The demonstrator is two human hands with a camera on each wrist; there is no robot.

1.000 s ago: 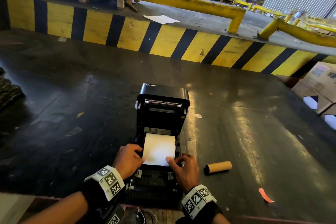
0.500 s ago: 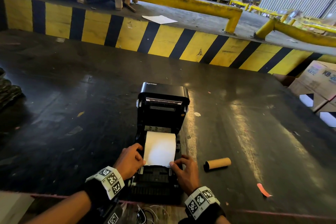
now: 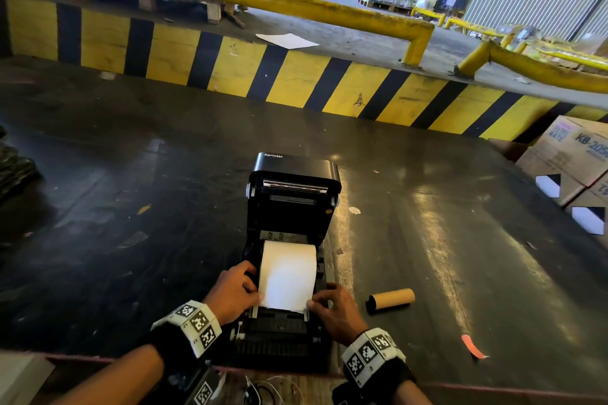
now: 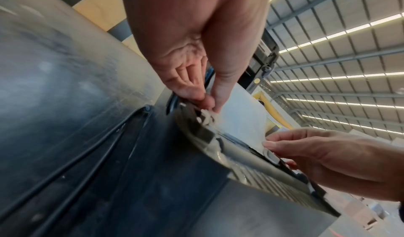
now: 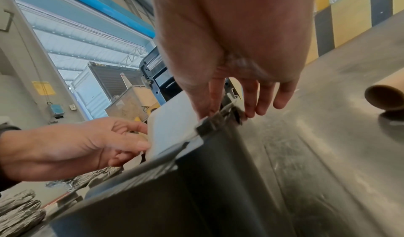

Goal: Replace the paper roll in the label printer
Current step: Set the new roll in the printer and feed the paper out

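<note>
Left hand (image 3: 234, 296) and right hand (image 3: 332, 307) each pinch a near paper (image 3: 287, 276) corner; pull evenly, square across printer (image 3: 289, 207) guides.

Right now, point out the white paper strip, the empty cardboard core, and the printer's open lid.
white paper strip (image 3: 287, 274), head view, middle of the pulled-out sheet.
empty cardboard core (image 3: 393, 298), head view, middle of the tube's side.
printer's open lid (image 3: 293, 204), head view, inner face below the metal bar.

Daylight is streaming from the far end, glaring in streaks off the dark floor (image 3: 427, 223), while wide-angle lenses are bending edges, roof strips (image 4: 349, 29) are burning bright, and both wrist views are smearing nearby surfaces.
</note>
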